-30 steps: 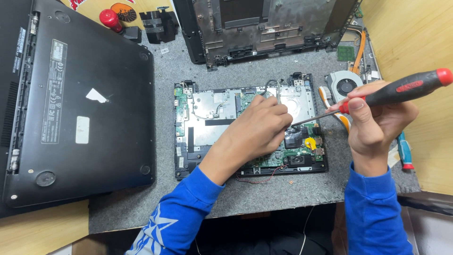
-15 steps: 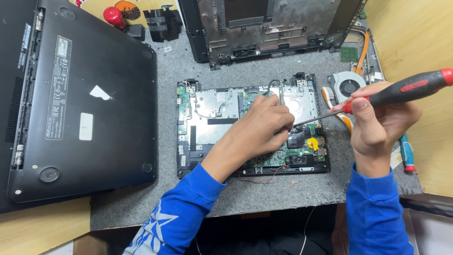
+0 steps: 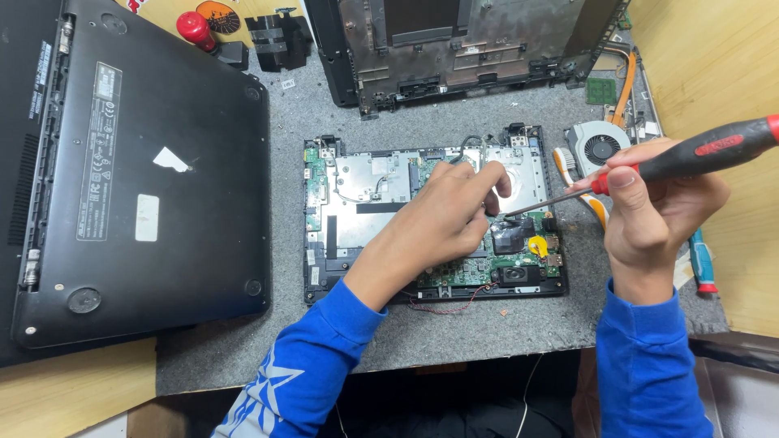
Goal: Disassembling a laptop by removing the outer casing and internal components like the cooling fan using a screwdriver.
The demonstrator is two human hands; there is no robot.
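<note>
An opened small laptop base with a green circuit board and silver shields lies on the grey mat. My left hand rests on the board, fingertips pinched near its upper middle. My right hand grips a screwdriver with a red and black handle. Its metal tip touches the board beside my left fingertips, near a black patch and a yellow tab.
A closed black laptop lies upside down at the left. A stripped laptop chassis stands at the back. A cooling fan and a second screwdriver lie at the right by the wooden wall.
Both hands and the screwdriver stay in almost the same place; the view has shifted only slightly.
</note>
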